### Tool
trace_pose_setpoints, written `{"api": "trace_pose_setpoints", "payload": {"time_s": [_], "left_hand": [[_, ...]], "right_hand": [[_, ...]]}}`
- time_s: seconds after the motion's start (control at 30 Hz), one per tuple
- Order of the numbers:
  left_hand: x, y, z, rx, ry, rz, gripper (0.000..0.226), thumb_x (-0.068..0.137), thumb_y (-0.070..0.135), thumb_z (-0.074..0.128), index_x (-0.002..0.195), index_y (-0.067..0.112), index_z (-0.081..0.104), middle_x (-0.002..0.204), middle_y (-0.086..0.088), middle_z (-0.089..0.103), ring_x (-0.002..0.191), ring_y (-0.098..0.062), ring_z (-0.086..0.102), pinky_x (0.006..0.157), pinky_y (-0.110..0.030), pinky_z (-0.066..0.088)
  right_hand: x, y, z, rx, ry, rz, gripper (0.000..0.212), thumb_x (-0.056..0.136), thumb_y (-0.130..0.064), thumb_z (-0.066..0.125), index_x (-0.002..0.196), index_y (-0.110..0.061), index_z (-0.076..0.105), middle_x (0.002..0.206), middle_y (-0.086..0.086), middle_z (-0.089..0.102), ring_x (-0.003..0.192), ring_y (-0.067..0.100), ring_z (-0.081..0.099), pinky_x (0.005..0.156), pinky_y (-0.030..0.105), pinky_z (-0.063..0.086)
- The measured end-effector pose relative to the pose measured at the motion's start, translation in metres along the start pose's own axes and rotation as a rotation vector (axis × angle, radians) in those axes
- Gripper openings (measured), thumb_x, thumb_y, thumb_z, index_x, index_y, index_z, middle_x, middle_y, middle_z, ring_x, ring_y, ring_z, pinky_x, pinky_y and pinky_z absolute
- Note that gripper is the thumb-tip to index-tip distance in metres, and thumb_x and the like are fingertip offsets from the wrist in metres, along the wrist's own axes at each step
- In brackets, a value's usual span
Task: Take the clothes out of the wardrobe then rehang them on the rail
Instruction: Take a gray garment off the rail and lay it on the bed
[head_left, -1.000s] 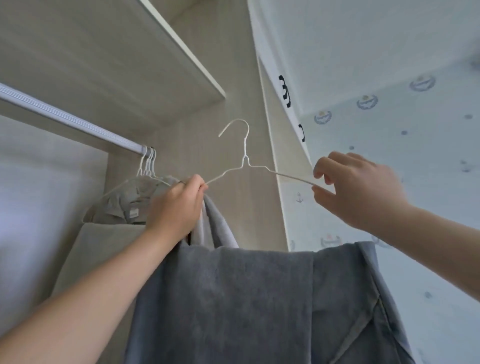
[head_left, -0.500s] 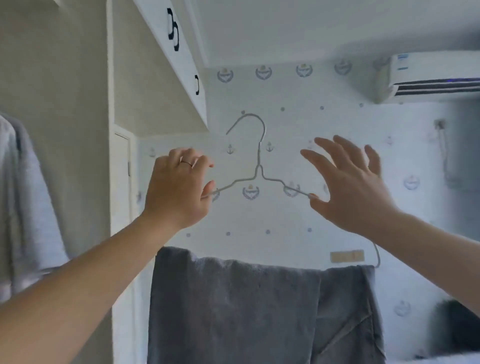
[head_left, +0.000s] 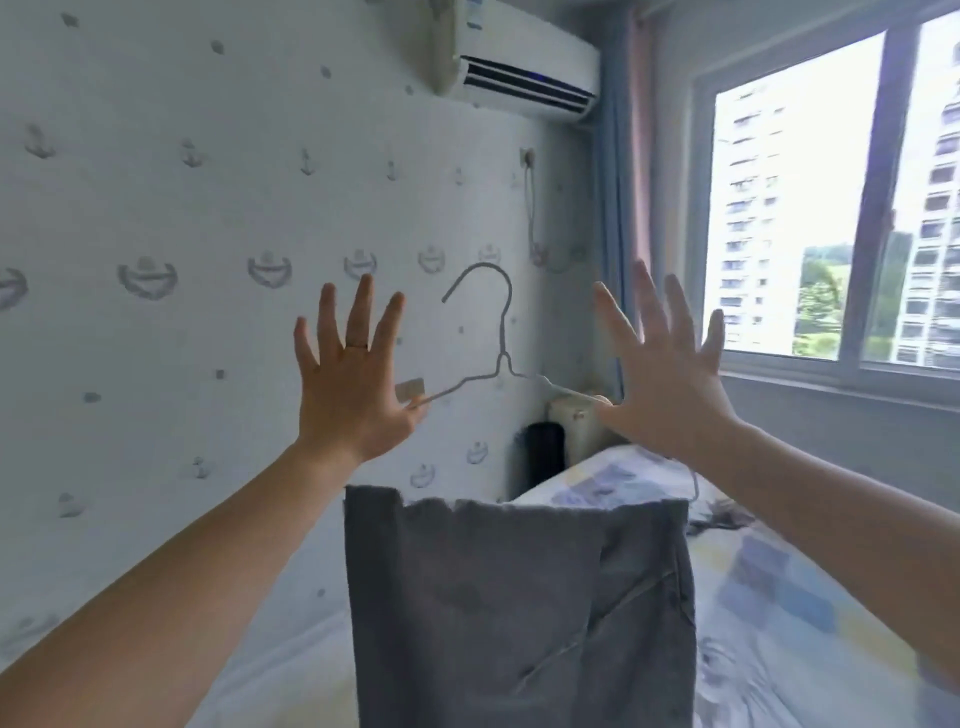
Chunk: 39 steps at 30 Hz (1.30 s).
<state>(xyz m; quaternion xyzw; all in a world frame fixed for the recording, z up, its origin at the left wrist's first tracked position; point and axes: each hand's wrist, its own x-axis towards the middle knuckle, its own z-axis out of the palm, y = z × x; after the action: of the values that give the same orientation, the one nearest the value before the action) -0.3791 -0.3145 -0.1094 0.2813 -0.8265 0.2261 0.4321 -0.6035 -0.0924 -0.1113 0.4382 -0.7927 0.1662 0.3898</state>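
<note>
Grey cloth (head_left: 493, 597) hangs folded over the lower bar of a thin wire hanger (head_left: 503, 332), which a person holds up at arm's length in front of a wallpapered wall (head_left: 156, 208) printed with anchors and crests. Both hands are splayed wide, fingers straight and spread, backs toward the camera. The left hand (head_left: 348, 384), a ring on one finger, carries the hanger's left shoulder at the crook of its thumb. The right hand (head_left: 670, 379) takes the right shoulder the same way. The two hands are well apart, one at each end of the hanger, with its hook upright between them. The cloth drops straight down between the forearms, its top edge roughly level. Behind it lies a bed (head_left: 779, 597) with a pale patterned cover. An air conditioner (head_left: 524, 67) is mounted high on the wall, near a curtain (head_left: 618, 208) and a window (head_left: 779, 208) that looks out on tower blocks and trees.
</note>
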Motion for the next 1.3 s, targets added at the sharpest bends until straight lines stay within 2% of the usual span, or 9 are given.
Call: {"api": "trace_pose_setpoints", "payload": {"time_s": [0.17, 0.27, 0.4, 0.57, 0.77, 0.9, 1.03, 1.3], "left_hand": [[0.011, 0.086, 0.093, -0.194, -0.054, 0.098, 0.124, 0.065, 0.062, 0.078, 0.159, 0.029, 0.004, 0.167, -0.001, -0.008, 0.152, -0.035, -0.008, 0.118, -0.062, 0.002], [0.018, 0.139, 0.139, -0.315, -0.089, 0.167, 0.122, 0.067, 0.063, 0.075, 0.159, 0.029, 0.002, 0.167, -0.001, -0.008, 0.152, -0.033, -0.009, 0.117, -0.061, 0.000], [0.024, 0.206, 0.186, -0.448, -0.137, 0.262, 0.128, 0.066, 0.065, 0.076, 0.159, 0.029, -0.005, 0.167, -0.003, -0.010, 0.152, -0.036, -0.008, 0.116, -0.062, -0.002], [0.023, 0.279, 0.223, -0.564, -0.149, 0.397, 0.131, 0.062, 0.063, 0.078, 0.160, 0.025, 0.000, 0.167, -0.006, -0.006, 0.152, -0.040, -0.004, 0.116, -0.067, 0.005], [0.013, 0.359, 0.240, -0.728, -0.173, 0.547, 0.132, 0.060, 0.063, 0.080, 0.160, 0.027, 0.001, 0.168, -0.004, -0.006, 0.152, -0.040, -0.004, 0.115, -0.067, 0.005], [0.006, 0.409, 0.231, -0.804, -0.221, 0.641, 0.132, 0.061, 0.065, 0.079, 0.159, 0.028, -0.002, 0.167, -0.004, -0.009, 0.152, -0.039, -0.008, 0.116, -0.068, 0.004], [-0.001, 0.458, 0.222, -0.867, -0.268, 0.707, 0.128, 0.067, 0.067, 0.074, 0.158, 0.029, -0.007, 0.166, -0.001, -0.016, 0.151, -0.036, -0.016, 0.116, -0.064, -0.005], [-0.036, 0.554, 0.230, -0.894, -0.405, 0.776, 0.124, 0.072, 0.069, 0.068, 0.157, 0.029, -0.012, 0.163, 0.003, -0.025, 0.149, -0.033, -0.025, 0.116, -0.061, -0.010]], "right_hand": [[-0.039, 0.076, 0.035, -0.195, -0.098, 0.153, 0.129, 0.069, -0.073, 0.068, 0.151, -0.035, -0.024, 0.161, 0.005, -0.026, 0.150, 0.034, -0.012, 0.111, 0.069, 0.000], [-0.064, 0.115, 0.045, -0.292, -0.182, 0.261, 0.129, 0.067, -0.074, 0.068, 0.153, -0.035, -0.020, 0.161, 0.005, -0.027, 0.150, 0.035, -0.013, 0.110, 0.071, 0.003], [-0.097, 0.154, 0.050, -0.394, -0.268, 0.389, 0.128, 0.068, -0.062, 0.074, 0.153, -0.036, -0.018, 0.160, 0.002, -0.030, 0.149, 0.036, -0.014, 0.109, 0.075, 0.008], [-0.139, 0.180, 0.047, -0.512, -0.338, 0.542, 0.130, 0.066, -0.057, 0.078, 0.154, -0.037, -0.015, 0.161, 0.002, -0.027, 0.150, 0.038, -0.009, 0.106, 0.079, 0.011], [-0.192, 0.201, 0.031, -0.658, -0.367, 0.728, 0.135, 0.058, -0.053, 0.083, 0.156, -0.036, -0.008, 0.164, 0.004, -0.013, 0.149, 0.040, 0.002, 0.102, 0.080, 0.016], [-0.225, 0.215, 0.010, -0.711, -0.368, 0.846, 0.134, 0.058, -0.054, 0.082, 0.154, -0.040, -0.012, 0.164, -0.001, -0.017, 0.150, 0.038, -0.002, 0.103, 0.078, 0.012], [-0.252, 0.235, -0.010, -0.767, -0.376, 0.935, 0.131, 0.060, -0.061, 0.077, 0.153, -0.042, -0.012, 0.163, -0.004, -0.019, 0.150, 0.036, -0.001, 0.105, 0.076, 0.011], [-0.307, 0.301, -0.011, -0.757, -0.432, 1.040, 0.128, 0.065, -0.055, 0.078, 0.151, -0.044, -0.015, 0.160, -0.008, -0.027, 0.150, 0.031, -0.008, 0.109, 0.072, 0.008]]}}
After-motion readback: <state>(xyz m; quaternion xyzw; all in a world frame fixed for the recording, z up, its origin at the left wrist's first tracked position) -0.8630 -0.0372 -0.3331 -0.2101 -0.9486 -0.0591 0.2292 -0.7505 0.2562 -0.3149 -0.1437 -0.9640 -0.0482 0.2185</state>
